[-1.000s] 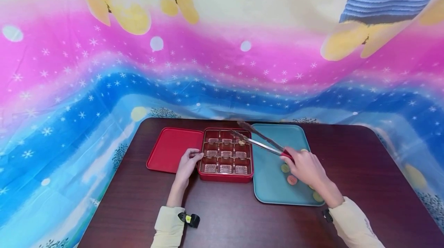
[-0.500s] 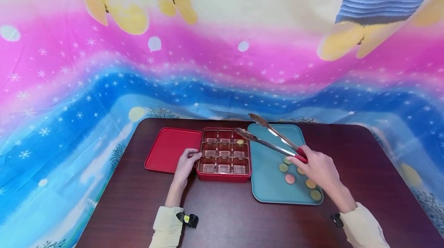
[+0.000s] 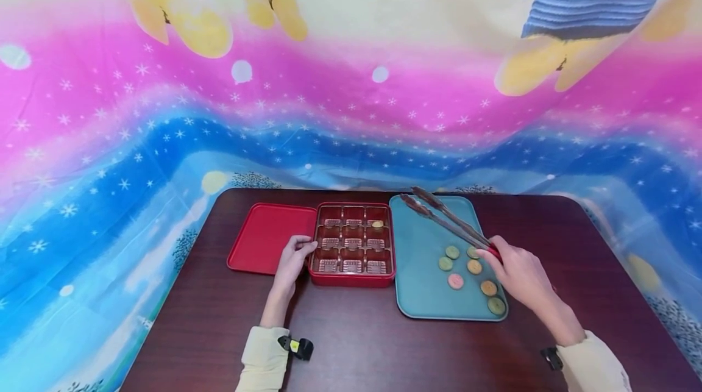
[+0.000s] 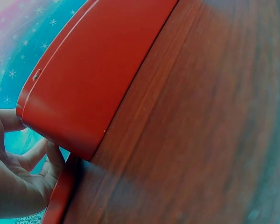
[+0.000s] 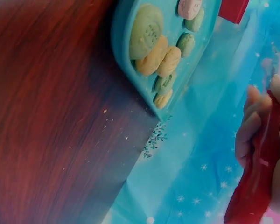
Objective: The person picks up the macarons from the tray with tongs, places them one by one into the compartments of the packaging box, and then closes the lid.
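My right hand (image 3: 523, 273) grips kitchen tongs (image 3: 450, 218) by their red handles. The tong tips stand apart with nothing between them, above the far part of the teal tray (image 3: 419, 300). Several macarons lie on its near right half, among them a pink macaron (image 3: 455, 281), a yellow macaron (image 3: 474, 266) and a green macaron (image 3: 496, 305). A red box (image 3: 351, 281) with a compartmented insert stands left of the tray. One yellow macaron (image 3: 377, 225) sits in its far right compartment. My left hand (image 3: 290, 263) holds the box's left edge, thumb and fingers bent against it.
A red lid (image 3: 274, 236) lies flat left of the box, close beside it. Small crumbs (image 5: 105, 111) are scattered on the dark wooden table (image 3: 351, 337). Behind the table's far edge hangs a printed cloth (image 3: 351, 105).
The tongs have moved right, from over the box to over the tray, with my right hand. A yellow macaron now shows uncovered in the far right compartment. My left hand keeps its place.
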A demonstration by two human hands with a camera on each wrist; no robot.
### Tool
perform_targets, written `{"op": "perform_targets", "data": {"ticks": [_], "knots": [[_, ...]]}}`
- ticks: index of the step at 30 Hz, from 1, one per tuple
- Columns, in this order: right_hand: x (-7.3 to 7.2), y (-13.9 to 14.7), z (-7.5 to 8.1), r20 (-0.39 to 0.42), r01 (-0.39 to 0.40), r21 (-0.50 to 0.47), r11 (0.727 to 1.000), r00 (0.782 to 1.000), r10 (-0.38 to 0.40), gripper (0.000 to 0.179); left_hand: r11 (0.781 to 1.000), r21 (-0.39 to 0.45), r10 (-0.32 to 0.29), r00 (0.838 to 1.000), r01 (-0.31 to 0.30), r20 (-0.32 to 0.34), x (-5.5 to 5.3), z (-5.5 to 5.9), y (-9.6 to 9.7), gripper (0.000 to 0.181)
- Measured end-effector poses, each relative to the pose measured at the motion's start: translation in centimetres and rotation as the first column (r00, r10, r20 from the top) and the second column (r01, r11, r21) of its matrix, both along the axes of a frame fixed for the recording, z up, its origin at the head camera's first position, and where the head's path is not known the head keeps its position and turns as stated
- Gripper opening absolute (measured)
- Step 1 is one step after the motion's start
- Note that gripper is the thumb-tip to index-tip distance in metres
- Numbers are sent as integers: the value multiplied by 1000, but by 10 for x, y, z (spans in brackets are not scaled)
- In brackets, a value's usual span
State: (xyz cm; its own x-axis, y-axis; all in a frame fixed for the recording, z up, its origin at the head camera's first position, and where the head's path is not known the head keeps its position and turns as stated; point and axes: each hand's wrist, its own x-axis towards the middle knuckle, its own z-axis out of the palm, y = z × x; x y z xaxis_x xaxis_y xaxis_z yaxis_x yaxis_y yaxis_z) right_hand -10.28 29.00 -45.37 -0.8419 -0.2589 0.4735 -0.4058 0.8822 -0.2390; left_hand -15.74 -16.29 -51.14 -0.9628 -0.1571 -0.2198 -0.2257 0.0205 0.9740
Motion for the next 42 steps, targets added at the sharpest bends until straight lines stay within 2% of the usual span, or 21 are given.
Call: {"op": "perform_targets", "data": {"ticks": [6,13,22,31,37,42], "knots": [[6,11,-3,-12,46,57,997,999,-46,23,1000,10,-6,1000,6,-2,0,-2,0,30],[13,26,-8,-47,48,44,998,998,-46,25,1000,4,-3,1000,3,1,0,0,0,30],[27,37,-11,51,107,93,990,992,-112,27,1000,-5,-5,1000,5,3,1,-1,0,31],[40,48,-17,171,179,123,976,965,-198,32,1000,15,-1,1000,1,-3,1,-2,0,30],[45,54,-24,191,188,136,973,959,-212,31,1000,25,6,1000,-6,1,0,-3,0,30],[46,57,-25,243,187,165,968,944,-224,34,1000,24,7,1000,-7,1,0,-3,0,31]]}}
